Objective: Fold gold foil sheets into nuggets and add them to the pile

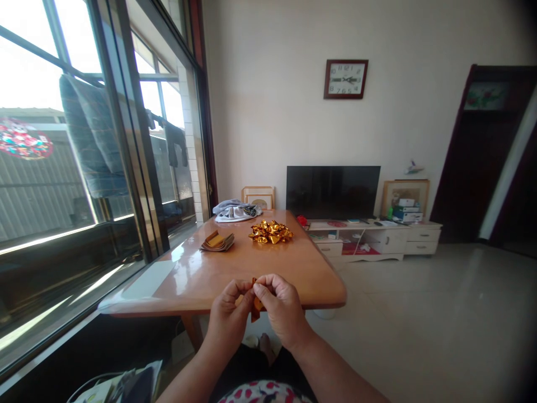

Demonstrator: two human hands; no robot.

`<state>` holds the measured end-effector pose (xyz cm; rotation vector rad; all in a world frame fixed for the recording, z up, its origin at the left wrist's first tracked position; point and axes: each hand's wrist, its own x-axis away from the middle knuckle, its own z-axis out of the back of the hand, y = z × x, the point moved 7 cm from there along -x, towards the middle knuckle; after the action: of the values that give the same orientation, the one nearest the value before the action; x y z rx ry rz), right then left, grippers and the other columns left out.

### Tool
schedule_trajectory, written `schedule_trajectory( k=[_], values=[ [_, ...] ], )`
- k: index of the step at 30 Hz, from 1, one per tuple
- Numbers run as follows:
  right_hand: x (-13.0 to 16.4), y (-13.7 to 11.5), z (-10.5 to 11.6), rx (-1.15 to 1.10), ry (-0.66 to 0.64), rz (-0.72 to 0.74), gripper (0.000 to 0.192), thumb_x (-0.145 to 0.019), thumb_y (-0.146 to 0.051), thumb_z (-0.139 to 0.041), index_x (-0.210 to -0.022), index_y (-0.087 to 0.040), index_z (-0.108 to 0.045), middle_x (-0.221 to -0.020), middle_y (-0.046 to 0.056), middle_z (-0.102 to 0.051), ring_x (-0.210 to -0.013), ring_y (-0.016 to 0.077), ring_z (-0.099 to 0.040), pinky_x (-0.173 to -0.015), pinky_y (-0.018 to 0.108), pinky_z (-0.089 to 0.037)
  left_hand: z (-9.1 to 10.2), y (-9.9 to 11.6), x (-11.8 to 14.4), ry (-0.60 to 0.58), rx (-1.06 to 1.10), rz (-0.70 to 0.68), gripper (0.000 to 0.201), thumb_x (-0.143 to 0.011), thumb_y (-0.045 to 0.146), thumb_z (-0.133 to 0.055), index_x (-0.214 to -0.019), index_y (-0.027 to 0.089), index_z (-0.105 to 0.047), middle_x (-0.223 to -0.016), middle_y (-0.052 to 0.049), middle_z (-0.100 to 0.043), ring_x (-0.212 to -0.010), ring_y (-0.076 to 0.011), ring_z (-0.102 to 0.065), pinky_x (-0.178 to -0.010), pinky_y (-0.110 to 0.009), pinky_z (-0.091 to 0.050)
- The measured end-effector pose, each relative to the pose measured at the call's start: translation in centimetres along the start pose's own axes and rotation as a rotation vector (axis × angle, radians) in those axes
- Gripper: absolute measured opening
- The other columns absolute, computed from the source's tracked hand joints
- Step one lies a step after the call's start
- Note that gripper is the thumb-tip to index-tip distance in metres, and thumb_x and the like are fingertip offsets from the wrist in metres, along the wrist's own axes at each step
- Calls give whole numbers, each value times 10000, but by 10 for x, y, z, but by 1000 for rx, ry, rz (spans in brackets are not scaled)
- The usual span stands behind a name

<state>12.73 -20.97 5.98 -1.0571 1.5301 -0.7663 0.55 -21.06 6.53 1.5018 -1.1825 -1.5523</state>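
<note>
Both my hands meet just in front of the near edge of the wooden table (306, 280). My left hand (229, 313) and my right hand (280, 308) pinch a small piece of gold foil paper (255, 305) between their fingertips; most of it is hidden by the fingers. Farther back on the table lies a pile of folded gold foil shapes (271, 232). To its left sits a stack of flat gold and brown paper sheets (217, 241).
A grey cloth bundle (236, 210) lies at the table's far end. Large windows run along the left. A TV (333, 191) on a low white cabinet (377, 239) stands against the back wall, under a clock (345, 79). Tiled floor spreads to the right.
</note>
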Motion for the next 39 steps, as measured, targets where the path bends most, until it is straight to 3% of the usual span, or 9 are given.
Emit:
schedule_trajectory(
  k=[4, 11, 14, 17, 22, 27, 30, 35, 39],
  values=[
    [0, -3, 1, -20, -42, -32, 256, -893, -419, -652, -914, -164, -650, -692, -5, -619, -543, 130, -563, -491, 253, -489, -1, 1, -1, -23, -16, 11, 308, -861, 443, -712, -988, 165, -677, -731, -15, -663, -568, -139, -603, -545, -255, -486],
    [-2, -9, 14, 266, 84, 65, 216, -903, -392, -639, -880, -177, -649, -663, -28, -575, -580, 119, -518, -535, 229, -437, 2, -5, -4, -22, -6, 55, 339, -829, 434, -747, -1026, 160, -720, -804, -53, -710, -633, -162, -626, -579, -265, -505],
    [-4, -9, 20, 339, 148, 105, 197, -869, -381, -677, -870, -193, -619, -651, -48, -542, -582, 121, -506, -543, 228, -434, 2, -5, -5, -35, 14, 62, 326, -816, 418, -763, -1008, 157, -730, -868, -65, -726, -756, -193, -670, -688, -291, -540],
    [-6, -10, 23, 289, 140, 110, 198, -860, -377, -676, -856, -187, -623, -717, -27, -585, -648, 130, -530, -593, 233, -453, 2, -10, -6, -60, 53, 76, 324, -817, 398, -768, -1027, 158, -711, -925, -72, -726, -835, -203, -679, -762, -310, -544],
    [-8, -13, 27, 155, 112, 52, 230, -888, -402, -637, -876, -173, -661, -740, -18, -599, -670, 128, -519, -608, 231, -435, 3, -21, -7, -69, 124, 107, 359, -841, 394, -753, -1101, 203, -597, -813, 1, -670, -699, -144, -645, -667, -258, -511],
    [-6, -8, 18, 106, -30, -23, 263, -849, -421, -704, -884, -161, -681, -749, -4, -631, -670, 131, -542, -621, 240, -442, -2, -19, -6, -104, 149, 106, 413, -837, 366, -763, -1140, 223, -523, -753, 44, -620, -626, -116, -616, -613, -223, -477],
    [-5, -4, 18, 108, -31, -36, 276, -839, -431, -716, -844, -157, -684, -707, -11, -614, -631, 121, -513, -587, 234, -416, -5, -17, -4, -108, 171, 131, 433, -826, 363, -773, -1142, 228, -509, -740, 58, -600, -551, -88, -561, -545, -194, -428],
    [-6, -1, 21, 57, 18, -32, 287, -840, -444, -709, -821, -160, -674, -694, -19, -598, -617, 113, -491, -582, 233, -410, -13, -16, 1, -165, 233, 196, 370, -816, 393, -786, -1041, 199, -564, -792, 12, -635, -684, -125, -617, -662, -238, -478],
    [-5, 1, 23, 32, 33, -45, 285, -839, -442, -712, -820, -164, -652, -677, -31, -564, -596, 106, -471, -558, 227, -389, -15, -18, 4, -209, 146, 239, 333, -831, 458, -760, -866, 154, -629, -718, 0, -618, -636, -104, -537, -594, -203, -395]
  ],
)
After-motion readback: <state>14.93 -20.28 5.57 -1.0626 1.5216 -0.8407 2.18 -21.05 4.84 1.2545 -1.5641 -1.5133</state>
